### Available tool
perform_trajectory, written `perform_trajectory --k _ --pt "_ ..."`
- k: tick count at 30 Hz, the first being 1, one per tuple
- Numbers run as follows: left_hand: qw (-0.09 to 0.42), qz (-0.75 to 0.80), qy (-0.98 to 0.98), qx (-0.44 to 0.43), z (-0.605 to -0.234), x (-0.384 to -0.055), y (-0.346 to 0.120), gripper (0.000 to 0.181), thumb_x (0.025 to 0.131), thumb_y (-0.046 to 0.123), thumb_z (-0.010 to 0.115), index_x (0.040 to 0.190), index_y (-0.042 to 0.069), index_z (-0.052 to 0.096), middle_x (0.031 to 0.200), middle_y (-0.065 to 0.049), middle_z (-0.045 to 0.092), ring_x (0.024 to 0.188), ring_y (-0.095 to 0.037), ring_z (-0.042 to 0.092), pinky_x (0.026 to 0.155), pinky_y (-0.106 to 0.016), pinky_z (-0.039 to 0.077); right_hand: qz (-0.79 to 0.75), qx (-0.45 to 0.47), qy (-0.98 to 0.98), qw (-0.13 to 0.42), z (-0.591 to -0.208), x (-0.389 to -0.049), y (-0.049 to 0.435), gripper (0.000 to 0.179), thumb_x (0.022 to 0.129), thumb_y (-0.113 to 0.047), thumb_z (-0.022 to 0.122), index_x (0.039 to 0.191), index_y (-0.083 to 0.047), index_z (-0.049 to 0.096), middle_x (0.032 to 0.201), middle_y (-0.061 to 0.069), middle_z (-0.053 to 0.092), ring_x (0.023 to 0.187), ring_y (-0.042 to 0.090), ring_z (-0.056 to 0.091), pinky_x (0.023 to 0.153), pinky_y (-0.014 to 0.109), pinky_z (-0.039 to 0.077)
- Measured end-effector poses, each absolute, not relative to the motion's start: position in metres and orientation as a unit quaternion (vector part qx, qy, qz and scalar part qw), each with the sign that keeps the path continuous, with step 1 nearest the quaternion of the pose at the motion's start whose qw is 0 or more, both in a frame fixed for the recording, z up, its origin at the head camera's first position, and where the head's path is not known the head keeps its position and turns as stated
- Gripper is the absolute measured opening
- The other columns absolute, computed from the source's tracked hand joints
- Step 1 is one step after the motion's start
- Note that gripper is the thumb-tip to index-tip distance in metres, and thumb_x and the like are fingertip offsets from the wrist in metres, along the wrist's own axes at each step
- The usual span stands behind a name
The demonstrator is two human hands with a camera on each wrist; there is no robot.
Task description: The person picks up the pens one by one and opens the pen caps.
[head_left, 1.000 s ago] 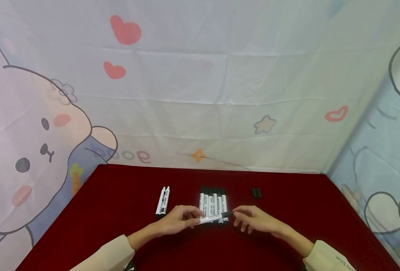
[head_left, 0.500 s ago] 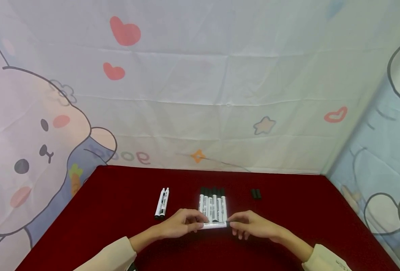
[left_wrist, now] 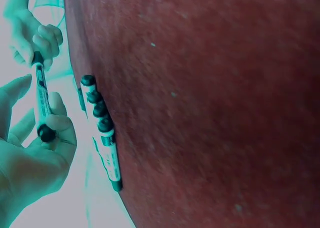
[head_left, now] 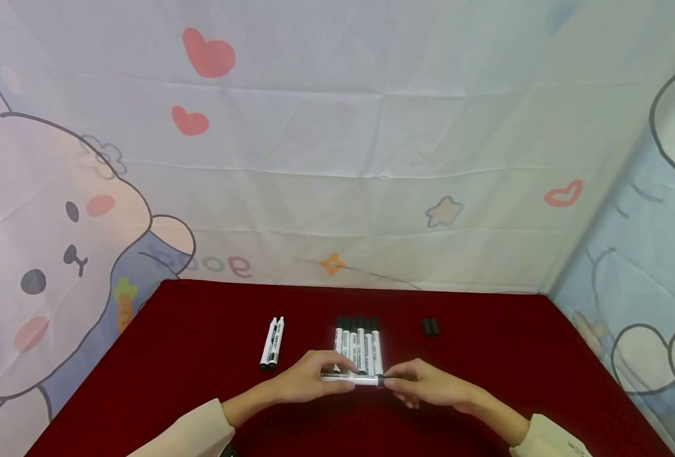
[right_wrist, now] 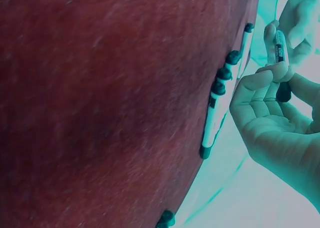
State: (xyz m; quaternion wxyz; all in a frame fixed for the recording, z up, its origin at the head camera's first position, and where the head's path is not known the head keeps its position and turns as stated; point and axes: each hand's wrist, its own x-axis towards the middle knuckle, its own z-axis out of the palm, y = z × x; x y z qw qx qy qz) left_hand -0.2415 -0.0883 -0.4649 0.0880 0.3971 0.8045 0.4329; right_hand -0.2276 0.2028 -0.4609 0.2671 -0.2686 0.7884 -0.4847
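My left hand [head_left: 310, 379] holds a white marker [head_left: 366, 380] with a black cap, level just in front of a row of markers. In the left wrist view, its curled fingers lie round the barrel near the black tail end [left_wrist: 46, 133]. My right hand [head_left: 425, 382] pinches the capped end; in the right wrist view, the black cap [right_wrist: 283, 92] shows between thumb and fingers. Behind the held marker, several capped white markers [head_left: 361, 348] lie side by side with their black caps pointing away.
Two uncapped white markers [head_left: 273, 343] lie together left of the row, tips pointing away. Two loose black caps [head_left: 431, 327] stand out dimly at the right. All rest on a dark red cloth [head_left: 486, 336], with a printed curtain [head_left: 314, 127] hanging behind.
The marker has come from a tilt to level and slightly nearer to me. My left hand has shifted right along the barrel, and my right fingers have closed on the cap.
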Motion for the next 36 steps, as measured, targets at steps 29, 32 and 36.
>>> perform_trajectory --k 29,32,36 --pt "0.049 0.419 0.801 0.424 -0.461 -0.240 -0.079 0.022 0.095 0.017 0.073 0.114 0.006 0.076 0.102 -0.008 0.075 0.088 0.002 0.057 0.079 -0.018 0.051 -0.486 -0.320 0.780 0.229 -0.462 -0.230 0.199 0.035 0.109 -0.023 0.048 0.118 0.007 0.066 0.076 -0.004 0.052 0.063 0.000 0.048 0.056 0.015 0.040" --pt "0.062 0.406 0.802 0.432 -0.460 -0.238 -0.079 0.027 0.098 0.018 0.069 0.120 0.004 0.074 0.102 -0.008 0.074 0.085 0.003 0.054 0.078 -0.017 0.051 -0.471 -0.348 0.788 0.189 -0.466 -0.230 0.201 0.032 0.109 -0.020 0.050 0.116 0.005 0.068 0.075 -0.004 0.053 0.063 -0.002 0.049 0.055 0.014 0.042" --pt "0.067 0.399 0.802 0.439 -0.460 -0.237 -0.081 0.030 0.100 0.019 0.065 0.125 0.003 0.072 0.096 -0.006 0.072 0.077 0.005 0.048 0.071 -0.015 0.048 -0.447 -0.377 0.801 0.127 -0.468 -0.227 0.200 0.027 0.107 -0.019 0.053 0.112 0.001 0.070 0.071 0.000 0.055 0.061 -0.005 0.049 0.053 0.016 0.045"
